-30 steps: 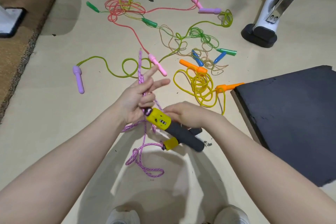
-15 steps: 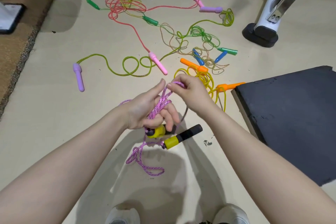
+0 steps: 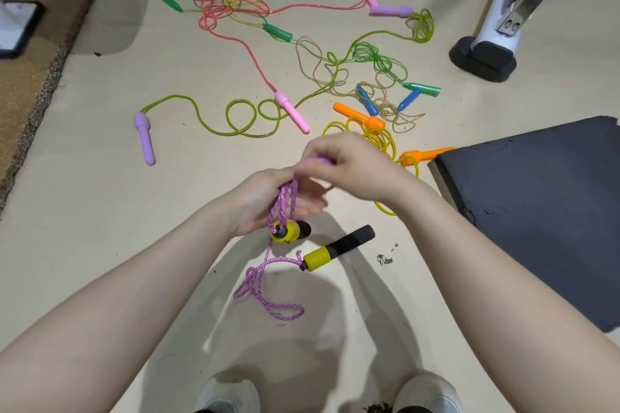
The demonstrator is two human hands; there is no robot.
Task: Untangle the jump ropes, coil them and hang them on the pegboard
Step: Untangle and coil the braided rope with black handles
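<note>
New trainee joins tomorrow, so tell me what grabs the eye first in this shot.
At centre, both hands work a pink braided rope: the left hand grips its strands and the right hand pinches a loop above. Two yellow-and-black handles hang below. Beyond, a colourful tangle of ropes sprawls across the floor.

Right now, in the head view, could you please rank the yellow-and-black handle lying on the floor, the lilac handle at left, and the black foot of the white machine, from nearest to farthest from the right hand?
From the right hand:
1. Yellow-and-black handle, just below.
2. Lilac handle, far left.
3. Black machine foot, upper right.
</note>
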